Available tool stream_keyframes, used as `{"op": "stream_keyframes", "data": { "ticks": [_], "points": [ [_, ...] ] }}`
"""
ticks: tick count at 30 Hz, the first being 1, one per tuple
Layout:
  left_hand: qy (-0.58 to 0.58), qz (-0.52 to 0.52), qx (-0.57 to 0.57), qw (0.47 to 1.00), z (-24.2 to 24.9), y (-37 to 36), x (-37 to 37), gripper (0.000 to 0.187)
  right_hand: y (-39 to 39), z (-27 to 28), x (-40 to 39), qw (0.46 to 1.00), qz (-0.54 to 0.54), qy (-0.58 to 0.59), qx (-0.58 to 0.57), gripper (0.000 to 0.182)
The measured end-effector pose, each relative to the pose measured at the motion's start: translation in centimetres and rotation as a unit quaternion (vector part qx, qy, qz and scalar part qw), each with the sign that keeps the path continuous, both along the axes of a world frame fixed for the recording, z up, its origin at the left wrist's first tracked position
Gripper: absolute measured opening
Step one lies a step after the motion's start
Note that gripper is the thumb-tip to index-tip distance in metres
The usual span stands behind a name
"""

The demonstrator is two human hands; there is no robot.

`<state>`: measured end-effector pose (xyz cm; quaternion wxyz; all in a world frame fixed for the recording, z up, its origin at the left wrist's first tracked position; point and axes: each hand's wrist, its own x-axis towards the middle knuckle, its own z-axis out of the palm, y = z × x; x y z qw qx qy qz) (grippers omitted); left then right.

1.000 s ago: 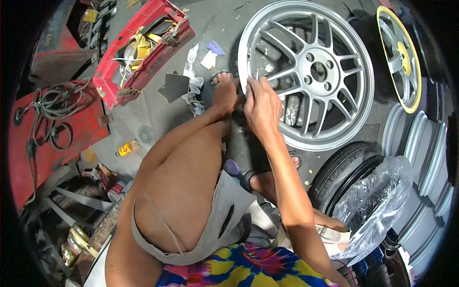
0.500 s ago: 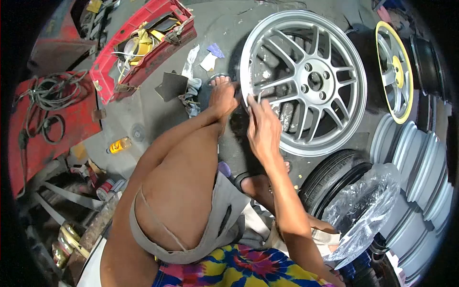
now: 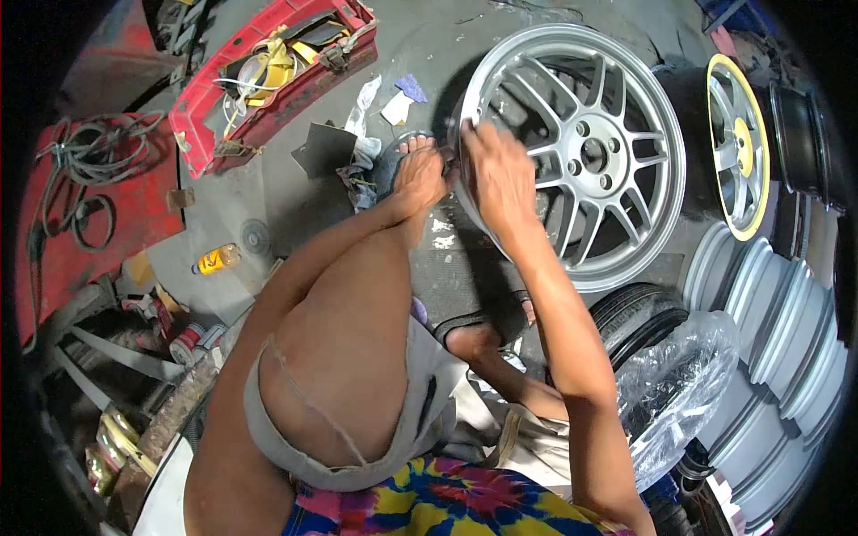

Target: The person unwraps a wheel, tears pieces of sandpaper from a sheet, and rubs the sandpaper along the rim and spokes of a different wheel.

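A silver multi-spoke wheel rim (image 3: 657, 214) stands tilted before me. At its left edge is my left hand (image 3: 420, 181), closed, with its fingertips hidden against the edge of the rim. My right hand (image 3: 502, 174) lies over the left side of the rim, fingers bent together and pressed to the lip. Motion smears these fingers, and whatever they may hold is hidden. My foot in a sandal (image 3: 416, 143) rests just behind my left hand.
A red toolbox (image 3: 201, 134) with tape and tools stands at upper left. Nearby lie dark sheet scraps (image 3: 322, 152) and a yellow-labelled bottle (image 3: 217, 259). On the right are a yellow-edged wheel (image 3: 764, 152), a tyre (image 3: 626, 313), clear plastic wrap (image 3: 688, 384) and stacked silver rims (image 3: 778, 313).
My right hand has moved up along the left lip of the rim, with its fingers now more curled. My left hand stays near the rim's edge. The view has shifted slightly.
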<state>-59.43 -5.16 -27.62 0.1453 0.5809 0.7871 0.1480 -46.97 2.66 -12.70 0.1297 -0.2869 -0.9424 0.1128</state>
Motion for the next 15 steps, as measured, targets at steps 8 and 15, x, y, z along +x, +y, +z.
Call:
{"op": "stream_keyframes", "data": {
  "ticks": [8,15],
  "points": [
    [0.019,0.015,0.006,1.000,-1.3,0.2,-0.6,0.041,-3.9,0.6,2.0,0.999,-0.033,0.011,-0.028,0.039],
    [0.008,-0.006,0.077,0.997,-3.7,-1.2,0.0,0.052,-1.2,-0.2,-1.9,0.992,-0.105,0.074,0.017,0.036]
  ]
}}
